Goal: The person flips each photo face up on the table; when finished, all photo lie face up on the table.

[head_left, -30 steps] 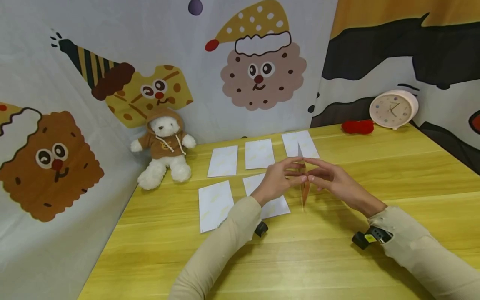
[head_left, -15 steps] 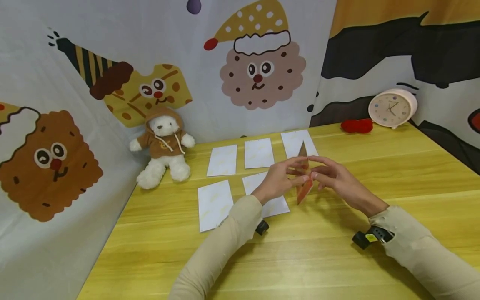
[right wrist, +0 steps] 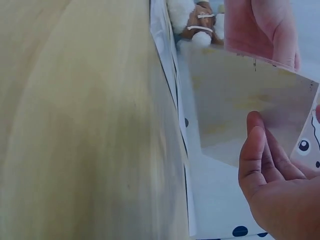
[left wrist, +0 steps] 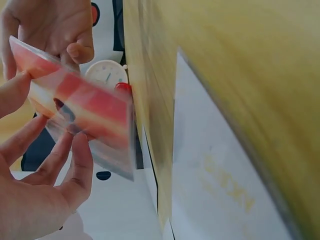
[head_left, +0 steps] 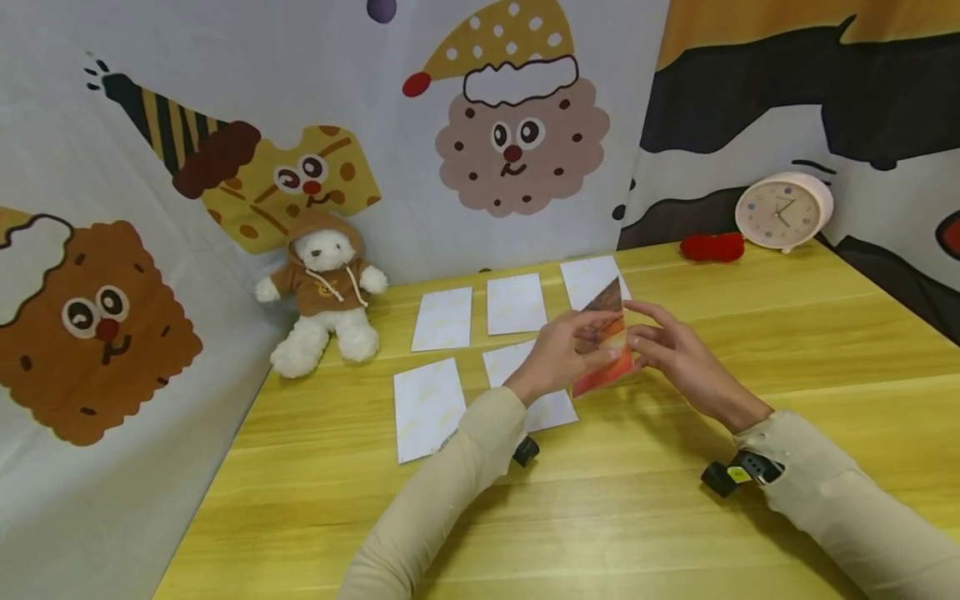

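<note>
My left hand pinches a glossy picture card by its sides, tilted up above the table. Its face is dark at the top and orange to red below; in the left wrist view the card shows this printed side. From the right wrist view the card's back is pale with faint yellow marks. My right hand is just right of the card, fingers loosely bent, with nothing gripped. Whether its fingertips touch the back is unclear. Several white cards lie in two rows on the table, one partly behind my left hand.
A plush bear in a brown hoodie sits at the table's back left. Toward the back right are a small red plush-looking object and a round pink alarm clock. A cartoon-printed cloth hangs behind the wooden table.
The picture card has turned from edge-on so that its printed side shows more in the head view. My right fingers have come away from its edge; my left hand keeps its hold.
</note>
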The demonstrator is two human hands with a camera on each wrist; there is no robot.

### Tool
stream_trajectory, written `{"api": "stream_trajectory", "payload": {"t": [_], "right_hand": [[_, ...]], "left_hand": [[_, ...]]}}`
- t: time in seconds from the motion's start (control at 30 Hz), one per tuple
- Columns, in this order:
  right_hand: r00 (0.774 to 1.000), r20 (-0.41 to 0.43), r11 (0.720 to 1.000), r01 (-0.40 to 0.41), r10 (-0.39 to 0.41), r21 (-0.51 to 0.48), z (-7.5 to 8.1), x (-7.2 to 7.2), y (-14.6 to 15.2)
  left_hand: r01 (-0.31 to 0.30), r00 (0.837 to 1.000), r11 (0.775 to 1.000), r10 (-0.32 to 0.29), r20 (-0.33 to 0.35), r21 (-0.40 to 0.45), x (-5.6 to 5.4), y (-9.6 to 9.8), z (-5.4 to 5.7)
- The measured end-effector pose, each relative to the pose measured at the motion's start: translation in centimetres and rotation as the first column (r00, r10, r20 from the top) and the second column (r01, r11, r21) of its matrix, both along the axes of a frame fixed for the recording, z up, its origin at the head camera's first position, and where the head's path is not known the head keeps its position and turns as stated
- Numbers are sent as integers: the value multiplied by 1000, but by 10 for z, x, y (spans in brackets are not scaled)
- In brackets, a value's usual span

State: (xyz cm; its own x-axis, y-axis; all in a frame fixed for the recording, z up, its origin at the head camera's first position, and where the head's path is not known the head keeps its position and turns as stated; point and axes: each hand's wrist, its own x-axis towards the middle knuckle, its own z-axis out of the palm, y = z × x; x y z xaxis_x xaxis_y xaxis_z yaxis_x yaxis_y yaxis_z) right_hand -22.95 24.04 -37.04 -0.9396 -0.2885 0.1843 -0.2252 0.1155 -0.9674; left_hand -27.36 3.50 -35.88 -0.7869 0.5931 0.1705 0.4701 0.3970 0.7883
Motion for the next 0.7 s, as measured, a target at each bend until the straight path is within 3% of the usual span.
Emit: {"api": "stream_trajectory", "payload": {"t": [0.13, 0.4, 0.57, 0.7], "right_hand": [[999, -41, 1000, -2, 2, -3, -1, 0, 0], [1000, -13, 986, 29, -27, 162, 3, 0, 3], [1000, -4, 989, 14, -13, 145, 2, 1, 6], [1000, -26, 992, 17, -14, 123, -1, 1, 9]], "left_hand": [[-24, 1000, 999, 24, -13, -43, 0, -1, 0], [-48, 995, 987, 33, -95, -155, 3, 0, 2], [-58, 993, 982, 39, -110, -178, 2, -1, 3], [-112, 991, 975, 94, -99, -192, 0, -5, 4]]}}
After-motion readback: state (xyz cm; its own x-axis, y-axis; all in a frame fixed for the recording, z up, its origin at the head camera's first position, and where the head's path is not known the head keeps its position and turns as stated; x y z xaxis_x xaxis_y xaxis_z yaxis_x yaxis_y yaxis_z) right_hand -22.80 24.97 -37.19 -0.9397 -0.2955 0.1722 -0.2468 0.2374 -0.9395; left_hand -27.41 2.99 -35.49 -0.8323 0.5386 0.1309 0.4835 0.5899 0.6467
